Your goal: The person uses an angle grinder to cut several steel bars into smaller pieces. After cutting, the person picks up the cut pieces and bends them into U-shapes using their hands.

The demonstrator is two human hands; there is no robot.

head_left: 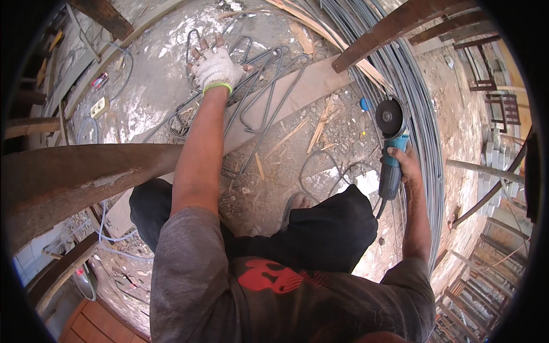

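Note:
My left hand (217,66), in a whitish glove with bare fingertips and a yellow-green cuff, reaches out over a pile of bent steel rods (266,108). Its fingers are spread apart; whether they touch the rods beneath, I cannot tell. The rods are shaped into long hooks and loops, partly lying across a flat board (311,86). On the right, my right hand (407,163), bare, is wrapped round the body of a teal and black angle grinder (391,157). The grinder's dark disc (389,116) points away from me, over a bundle of long straight steel bars (420,108).
A thick wooden post (91,177) juts in from the left, and another beam (394,31) slants across the upper right. The grinder's black cord (380,210) trails near my knee. Wood splinters (320,126) litter the ground. A socket block (99,107) lies at far left.

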